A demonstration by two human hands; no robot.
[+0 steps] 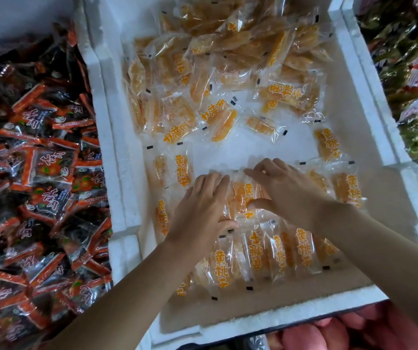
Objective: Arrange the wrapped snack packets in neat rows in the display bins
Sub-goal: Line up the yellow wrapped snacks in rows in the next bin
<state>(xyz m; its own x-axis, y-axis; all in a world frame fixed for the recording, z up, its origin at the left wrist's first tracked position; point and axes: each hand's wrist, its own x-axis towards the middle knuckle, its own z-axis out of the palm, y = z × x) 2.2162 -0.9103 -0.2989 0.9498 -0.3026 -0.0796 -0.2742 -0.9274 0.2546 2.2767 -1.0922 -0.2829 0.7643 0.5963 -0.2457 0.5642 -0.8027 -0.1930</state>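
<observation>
One packet [244, 198] lies between the hands, long axis running away from the person; right hand [286, 190] pinches it; left hand [200, 205] flat, fingers straight, pressing neighbouring packets [161, 215].

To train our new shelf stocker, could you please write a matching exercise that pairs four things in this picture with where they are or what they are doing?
Things:
1. loose heap of yellow packets
2. black-and-orange packets
3. tidy row of yellow packets
4. right hand

Places or states:
A. left of the white foam bin
B. pinching a middle-row packet
C. side by side along the white foam bin's near edge
D. at the white foam bin's far end

Pairs: 1-D, 2-A, 3-C, 4-B
</observation>
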